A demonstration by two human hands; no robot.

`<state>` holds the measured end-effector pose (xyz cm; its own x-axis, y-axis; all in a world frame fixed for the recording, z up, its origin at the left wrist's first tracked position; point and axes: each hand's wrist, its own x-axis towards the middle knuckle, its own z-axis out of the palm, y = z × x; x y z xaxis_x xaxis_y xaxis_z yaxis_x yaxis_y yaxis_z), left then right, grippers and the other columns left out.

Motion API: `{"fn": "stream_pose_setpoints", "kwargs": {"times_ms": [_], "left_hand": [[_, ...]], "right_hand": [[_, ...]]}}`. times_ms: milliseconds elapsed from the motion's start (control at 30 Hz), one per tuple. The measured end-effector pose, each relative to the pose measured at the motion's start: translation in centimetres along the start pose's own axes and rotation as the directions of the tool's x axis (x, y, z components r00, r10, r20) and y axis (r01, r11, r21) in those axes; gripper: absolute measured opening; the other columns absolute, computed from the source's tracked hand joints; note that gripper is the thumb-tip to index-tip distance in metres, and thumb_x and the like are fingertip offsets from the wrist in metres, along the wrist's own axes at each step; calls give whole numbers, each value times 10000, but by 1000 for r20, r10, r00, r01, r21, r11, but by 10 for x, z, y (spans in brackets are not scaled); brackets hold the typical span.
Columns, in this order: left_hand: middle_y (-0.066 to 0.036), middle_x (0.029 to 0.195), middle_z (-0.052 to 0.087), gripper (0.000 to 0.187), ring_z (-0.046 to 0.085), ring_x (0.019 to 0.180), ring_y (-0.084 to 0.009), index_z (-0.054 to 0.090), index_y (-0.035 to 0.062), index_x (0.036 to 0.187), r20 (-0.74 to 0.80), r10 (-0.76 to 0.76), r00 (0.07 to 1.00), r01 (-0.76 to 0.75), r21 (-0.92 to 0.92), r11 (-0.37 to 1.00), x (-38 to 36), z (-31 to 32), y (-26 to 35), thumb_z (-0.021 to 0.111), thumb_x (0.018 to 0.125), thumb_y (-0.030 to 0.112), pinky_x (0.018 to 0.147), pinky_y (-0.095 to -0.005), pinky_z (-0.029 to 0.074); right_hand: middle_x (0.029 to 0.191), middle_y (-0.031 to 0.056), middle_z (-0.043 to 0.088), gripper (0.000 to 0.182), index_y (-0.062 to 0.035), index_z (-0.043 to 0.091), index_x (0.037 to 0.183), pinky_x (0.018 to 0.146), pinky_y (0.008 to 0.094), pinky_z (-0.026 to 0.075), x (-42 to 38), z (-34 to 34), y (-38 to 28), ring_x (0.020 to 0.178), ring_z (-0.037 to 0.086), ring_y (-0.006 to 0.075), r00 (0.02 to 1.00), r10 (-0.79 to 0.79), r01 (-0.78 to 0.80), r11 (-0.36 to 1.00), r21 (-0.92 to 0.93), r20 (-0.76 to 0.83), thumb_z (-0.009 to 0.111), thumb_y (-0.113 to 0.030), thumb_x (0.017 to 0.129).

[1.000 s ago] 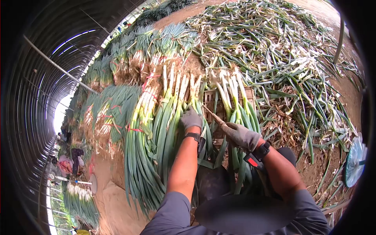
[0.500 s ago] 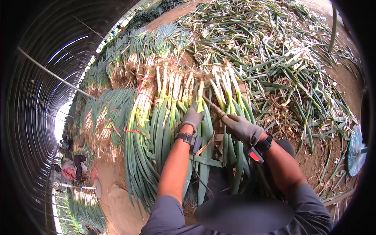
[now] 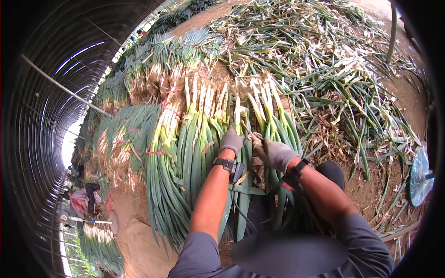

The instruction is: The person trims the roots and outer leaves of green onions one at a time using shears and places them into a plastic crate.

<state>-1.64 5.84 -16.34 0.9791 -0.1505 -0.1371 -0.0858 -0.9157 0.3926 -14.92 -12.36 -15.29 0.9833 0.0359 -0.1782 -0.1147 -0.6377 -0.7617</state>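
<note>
Wearing a grey glove, my left hand [image 3: 232, 141] is closed around a long green onion [image 3: 238, 113], below its white stem. Close beside it on the right, my gloved right hand [image 3: 274, 152] is closed on a thin brown stick-like tool [image 3: 251, 135], its tip near the stalk I hold; its exact kind I cannot tell. Left of my hands lie loose green onions [image 3: 202, 104] side by side, roots away from me, then a bundle [image 3: 163, 127] tied with red bands. More loose green onions [image 3: 271, 104] lie on the right, over a brown crate [image 3: 286, 105].
A large heap of stripped leaves [image 3: 324, 60] spreads at the back and right. Tied bundles [image 3: 130, 120] stand in rows on the left. A light blue plastic-covered object [image 3: 420, 176] is at the far right. A metal pole [image 3: 393, 34] rises at the back right.
My right hand has moved left, closer to my left hand, and the tool now points more upward. My left hand has shifted slightly right, still on the stalk.
</note>
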Motion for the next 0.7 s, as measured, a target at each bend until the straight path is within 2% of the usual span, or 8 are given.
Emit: {"fn": "stream_pose_setpoints", "kwargs": {"times_ms": [67, 200, 333, 467, 500, 600, 633, 700], "left_hand": [[-267, 1194, 689, 594, 663, 1115, -428, 527, 41, 1377, 49, -6, 999, 8, -40, 999, -6, -2, -6, 716, 851, 241, 960, -493, 531], [-274, 1194, 684, 545, 658, 1117, -438, 561, 52, 1332, 71, -30, 997, 33, -40, 999, -34, -6, -11, 699, 858, 283, 963, -498, 527], [-243, 1129, 704, 531, 665, 1061, -443, 531, 160, 1375, -1, -5, 1000, 5, -29, 1000, -59, 0, -24, 681, 879, 277, 917, -511, 535], [-248, 1151, 693, 463, 667, 1028, -451, 580, 150, 1343, 15, 124, 992, -113, -315, 942, -58, 10, -55, 663, 893, 228, 890, -472, 535], [-216, 1165, 704, 480, 686, 1003, -399, 580, 106, 1370, 31, 115, 993, -98, -334, 938, -63, 5, -58, 668, 912, 218, 891, -429, 528], [-234, 1207, 694, 506, 674, 1096, -381, 544, 44, 1402, 27, 115, 993, -76, -600, 796, -56, 24, -95, 663, 934, 198, 955, -403, 515], [-200, 1204, 701, 525, 671, 1078, -288, 535, 18, 1426, -14, 152, 988, -136, -528, 838, -63, 22, -100, 675, 948, 184, 965, -356, 498], [-177, 1198, 702, 534, 652, 1067, -244, 531, 13, 1430, 3, 182, 983, -140, -629, 764, -69, 22, -107, 681, 949, 189, 970, -343, 490]], "right_hand": [[927, 313, 695, 584, 29, 615, 1068, 838, 538, 514, 2, -6, -10, 942, 676, 482, 999, 35, -35, 999, -23, 1, 445, -528, 1027], [940, 322, 697, 626, 47, 640, 1055, 853, 533, 520, 22, 6, -13, 952, 681, 477, 999, 33, -35, 997, -65, -30, 428, -541, 1025], [926, 321, 702, 656, 55, 663, 1032, 861, 512, 535, 48, 19, -19, 966, 695, 459, 998, 47, -49, 997, -65, -45, 413, -551, 1022], [910, 315, 703, 701, 57, 702, 1012, 877, 508, 539, 66, 17, -33, 970, 703, 454, 998, 66, -65, 992, -112, 2, 343, -545, 1022], [920, 322, 697, 707, 57, 708, 1004, 885, 510, 537, 68, 16, -40, 972, 697, 467, 997, 71, -69, 989, -130, 13, 323, -537, 1020], [922, 324, 690, 715, 42, 718, 1008, 894, 510, 531, 77, 16, -52, 975, 693, 471, 995, 91, -86, 989, -123, 42, 303, -540, 1012], [919, 323, 694, 722, 57, 712, 1009, 890, 509, 532, 82, 20, -53, 973, 699, 462, 996, 89, -85, 989, -117, 26, 322, -550, 1012], [909, 319, 698, 730, 68, 710, 1011, 892, 506, 532, 86, 24, -54, 958, 705, 458, 1000, 21, -22, 997, -72, -15, 336, -559, 1009]]}}
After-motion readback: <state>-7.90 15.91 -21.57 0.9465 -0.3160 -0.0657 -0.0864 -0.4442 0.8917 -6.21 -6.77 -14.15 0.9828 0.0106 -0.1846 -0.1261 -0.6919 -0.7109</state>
